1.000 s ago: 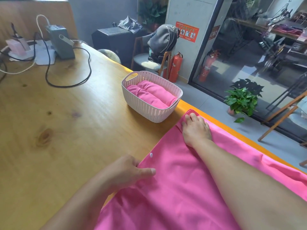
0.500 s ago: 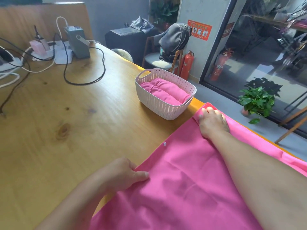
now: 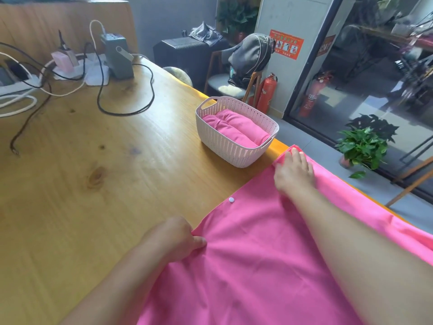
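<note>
Quick count first: one big pink cloth [image 3: 257, 266] spread over the near right part of the wooden table [image 3: 93, 184], with its right side hanging over the table edge. It has one white snap [image 3: 231, 199] on its left edge. There are two hands on it and two more rolled pink cloths [image 3: 234, 130] in one white basket [image 3: 234, 148]. The left hand [image 3: 175, 238] pinches the cloth's near left edge, thumb on top and fingers curled under. The right hand [image 3: 294, 172] lies on the far corner with fairly straight fingers, pressing it down. I can't tell if the thumb hooks under the hem. Compared with half a second ago, both hands are on the same spots. The left thumb now looks pulled in tighter, with small creases fanning out from it. Around it there's a grey box [image 3: 118, 57] with a tangle of cables [image 3: 100, 95] at the far left. Off the table are a backpack [image 3: 251, 55] on a chair, two red fire extinguishers [image 3: 266, 92] and one potted plant [image 3: 363, 144]. The basket sits just beyond the far corner, close to the right hand, and the right forearm covers a strip of the cloth.
</note>
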Demonstrator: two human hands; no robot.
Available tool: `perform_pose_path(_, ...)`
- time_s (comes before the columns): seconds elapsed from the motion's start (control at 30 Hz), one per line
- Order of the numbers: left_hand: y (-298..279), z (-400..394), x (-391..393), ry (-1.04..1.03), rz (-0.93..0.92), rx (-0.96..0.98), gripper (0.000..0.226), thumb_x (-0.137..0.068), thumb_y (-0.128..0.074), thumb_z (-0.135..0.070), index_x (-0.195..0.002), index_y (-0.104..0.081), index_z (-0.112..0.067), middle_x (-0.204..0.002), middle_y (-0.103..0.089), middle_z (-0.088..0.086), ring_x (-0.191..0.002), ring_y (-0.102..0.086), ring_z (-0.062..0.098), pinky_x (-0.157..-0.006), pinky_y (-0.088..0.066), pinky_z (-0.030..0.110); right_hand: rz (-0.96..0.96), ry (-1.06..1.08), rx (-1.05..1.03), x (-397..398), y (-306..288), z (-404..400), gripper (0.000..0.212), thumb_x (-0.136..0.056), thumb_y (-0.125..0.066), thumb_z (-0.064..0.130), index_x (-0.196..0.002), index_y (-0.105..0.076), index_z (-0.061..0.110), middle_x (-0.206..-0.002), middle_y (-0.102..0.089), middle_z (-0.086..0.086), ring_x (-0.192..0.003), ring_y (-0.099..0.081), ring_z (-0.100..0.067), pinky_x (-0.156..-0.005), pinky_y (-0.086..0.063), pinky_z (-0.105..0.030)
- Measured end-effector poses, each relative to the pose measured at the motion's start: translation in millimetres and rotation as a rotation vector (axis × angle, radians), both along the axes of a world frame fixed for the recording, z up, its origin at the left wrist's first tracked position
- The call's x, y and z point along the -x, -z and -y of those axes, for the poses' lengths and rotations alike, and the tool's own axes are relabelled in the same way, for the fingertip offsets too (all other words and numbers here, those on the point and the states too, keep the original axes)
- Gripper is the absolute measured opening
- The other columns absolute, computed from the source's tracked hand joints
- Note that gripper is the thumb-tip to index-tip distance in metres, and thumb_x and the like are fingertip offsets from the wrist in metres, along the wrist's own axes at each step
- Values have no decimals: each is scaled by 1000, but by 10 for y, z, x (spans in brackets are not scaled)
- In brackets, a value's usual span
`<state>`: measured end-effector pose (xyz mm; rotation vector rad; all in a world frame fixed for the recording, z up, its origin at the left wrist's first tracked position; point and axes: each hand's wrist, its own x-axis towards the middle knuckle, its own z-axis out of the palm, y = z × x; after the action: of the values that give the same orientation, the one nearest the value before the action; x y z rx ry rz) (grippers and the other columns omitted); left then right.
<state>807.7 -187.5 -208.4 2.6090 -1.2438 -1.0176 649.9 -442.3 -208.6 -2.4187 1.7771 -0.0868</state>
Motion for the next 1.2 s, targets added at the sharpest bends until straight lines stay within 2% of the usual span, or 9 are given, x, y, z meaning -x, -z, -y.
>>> perform_pose_path(0.13,-11,26,-2,-13,-6,-11,40,-83,-65,-52,-72,-65,-14,-69,-60,1,-69,-58,22,-58,-39,26,107,-107,-54,-173,-74,-1189,56,-105,-27,35,-154,-21,9,-164,-14,-9,-151,-13,-23,-123,-9,-40)
perform_pose_path(0.23,-57,0,31,-6,-12,-27,42,-85,-64,-53,-72,-65,-13,-69,-60,3,-68,-57,23,-58,-39,26,76,-185,-118,-201,117,-1803,62,-106,-21,42,-159,-3,16,-167,0,-3,-153,1,-18,-123,2,-38)
perform_pose_path(0.33,-136,-103,43,10,-34,-56,49,-86,-62,-58,-74,-64,-10,-70,-58,7,-70,-57,25,-58,-37,27,46,-172,-87,-106,274,-1786,65,-104,-18,49,-158,6,23,-166,8,4,-152,10,-13,-121,12,-35)
perform_pose_path(0.47,-222,-297,22,63,-64,-103,61,-91,-55,-56,-102,-68,3,-99,-65,20,-105,-62,33,-73,-46,35,17,-150,-112,-3,263,-1492,66,-103,-19,51,-158,3,22,-167,3,3,-152,6,-13,-123,8,-36)
perform_pose_path(0.7,-286,-537,16,49,-53,-68,47,-92,-59,-46,-96,-69,0,-86,-62,18,-78,-55,27,-63,-35,28,96,-200,-123,-237,107,-2145,66,-105,-17,47,-157,11,19,-164,19,4,-150,18,-11,-121,15,-32)
perform_pose_path(0.87,-273,-822,-75,-1,-114,-153,48,-90,-62,-49,-89,-69,-1,-77,-57,10,-73,-57,25,-66,-51,34,38,-266,-143,-237,235,-2498,63,-105,-10,48,-156,13,19,-163,22,4,-148,24,-11,-119,19,-32)
perform_pose_path(0.97,-311,-1014,-113,-45,-133,-141,47,-88,-63,-53,-83,-68,-7,-78,-60,6,-71,-56,21,-61,-43,28,16,-268,-135,-257,238,-2476,64,-104,-11,49,-156,11,19,-163,20,3,-149,22,-11,-120,17,-33)
perform_pose_path(1.1,-359,-1274,-163,-183,-330,15,32,-86,-68,-49,-77,-75,-19,-74,-69,-1,-69,-62,19,-70,-50,29,-1,-261,-149,-293,237,-2446,65,-103,-10,49,-157,10,18,-164,18,3,-149,21,-12,-121,16,-34)
perform_pose_path(1.2,-355,-1485,-183,-231,-448,166,34,-89,-62,-51,-83,-75,-20,-86,-75,5,-72,-67,18,-74,-53,32,-6,-254,-152,-294,245,-2462,65,-103,-10,49,-157,9,19,-164,18,3,-149,21,-11,-121,15,-34)
